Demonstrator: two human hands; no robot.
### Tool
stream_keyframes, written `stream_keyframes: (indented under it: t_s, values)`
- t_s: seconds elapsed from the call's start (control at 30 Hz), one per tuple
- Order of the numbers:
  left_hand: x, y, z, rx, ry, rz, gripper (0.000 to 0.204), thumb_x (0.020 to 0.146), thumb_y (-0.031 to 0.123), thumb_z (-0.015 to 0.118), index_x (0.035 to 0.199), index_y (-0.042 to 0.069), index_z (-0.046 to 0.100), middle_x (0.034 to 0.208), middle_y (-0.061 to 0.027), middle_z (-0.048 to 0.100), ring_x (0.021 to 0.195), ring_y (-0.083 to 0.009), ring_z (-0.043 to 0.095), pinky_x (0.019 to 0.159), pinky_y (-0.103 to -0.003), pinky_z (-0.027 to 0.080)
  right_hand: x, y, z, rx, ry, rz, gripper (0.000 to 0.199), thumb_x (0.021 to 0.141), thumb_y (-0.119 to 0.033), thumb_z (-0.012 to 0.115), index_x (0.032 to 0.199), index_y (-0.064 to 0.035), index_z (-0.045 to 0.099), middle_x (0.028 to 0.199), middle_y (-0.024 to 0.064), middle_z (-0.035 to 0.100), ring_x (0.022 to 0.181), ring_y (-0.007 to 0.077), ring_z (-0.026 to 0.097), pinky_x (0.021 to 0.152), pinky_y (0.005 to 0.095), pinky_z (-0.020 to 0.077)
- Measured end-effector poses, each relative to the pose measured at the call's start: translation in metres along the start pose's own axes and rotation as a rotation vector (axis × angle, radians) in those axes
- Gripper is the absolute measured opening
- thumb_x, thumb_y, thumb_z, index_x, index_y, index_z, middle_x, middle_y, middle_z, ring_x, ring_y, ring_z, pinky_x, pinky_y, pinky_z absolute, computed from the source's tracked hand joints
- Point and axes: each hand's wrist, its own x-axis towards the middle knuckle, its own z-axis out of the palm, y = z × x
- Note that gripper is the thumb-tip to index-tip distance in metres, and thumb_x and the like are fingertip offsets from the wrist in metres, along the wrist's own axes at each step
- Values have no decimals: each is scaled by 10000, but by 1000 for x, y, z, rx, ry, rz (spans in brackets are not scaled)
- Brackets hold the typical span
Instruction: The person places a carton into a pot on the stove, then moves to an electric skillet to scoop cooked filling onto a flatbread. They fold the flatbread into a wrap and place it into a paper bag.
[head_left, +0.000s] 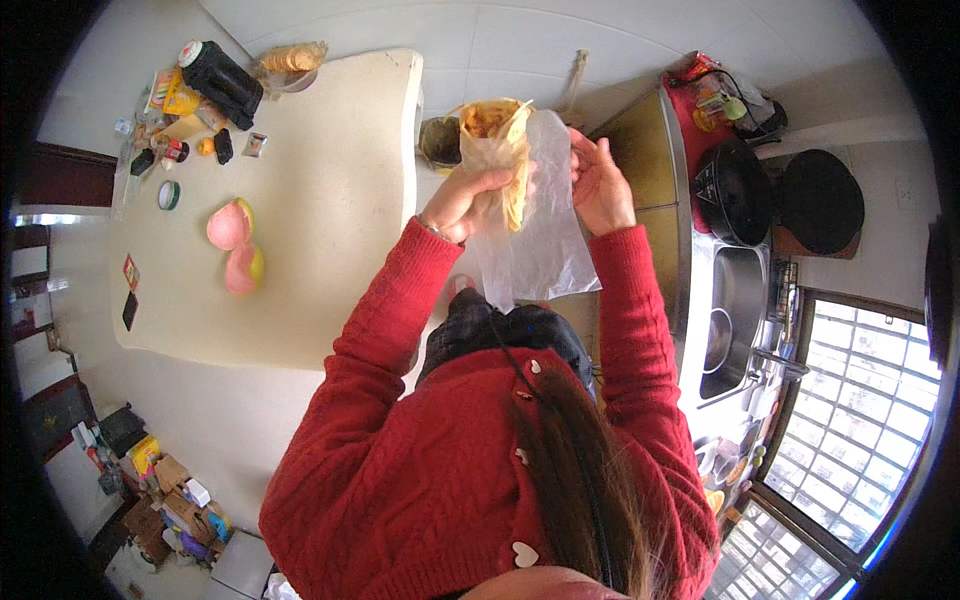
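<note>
My left hand (465, 199) is closed round a folded pancake wrap (517, 185), partly through a clear plastic bag (545, 245). The wrap stands upright, its top gaping to show a reddish-orange filling. The bag hangs below and to the right of the wrap, wrinkled and see-through. At the bag's upper right edge is my right hand (603, 188), its fingers bent against the film and seeming to pinch it; the fingertips are partly hidden. Behind the wrap, a bin with dark contents (440, 143) stands low by the wall.
On my left is a cream table (330, 220) bearing an open pink case (238, 245), a round lid (169, 194), a black jug (220, 83) and several small packets and jars. To the right, a counter carries a black pan (735, 190) and a metal sink (722, 325) beside a barred window.
</note>
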Motion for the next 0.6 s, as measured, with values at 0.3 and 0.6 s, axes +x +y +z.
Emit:
stream_keyframes:
  t_s: [0.3, 0.6]
  values:
    - [3, 1, 16, 63, -6, 6, 486, 775, 51, 695, 1209, 16, 481, 1057, -79, 614, 948, -185, 626, 829, -322, 529, 12, 32, 11, -56, -331, 161, 688, 802, -300, 712, 1329, 7, 393, 1212, 89, 552, 1060, 195, 562, 921, 355, 462]
    - [11, -1, 11, 358, -6, 128, 745, 753, 25, 699, 1383, 29, 303, 1199, -86, 533, 1088, -182, 546, 916, -316, 459, -3, 15, 42, -190, -252, 288, 621, 773, -202, 747, 1285, -24, 442, 1176, 82, 565, 1061, 192, 551, 922, 350, 438]
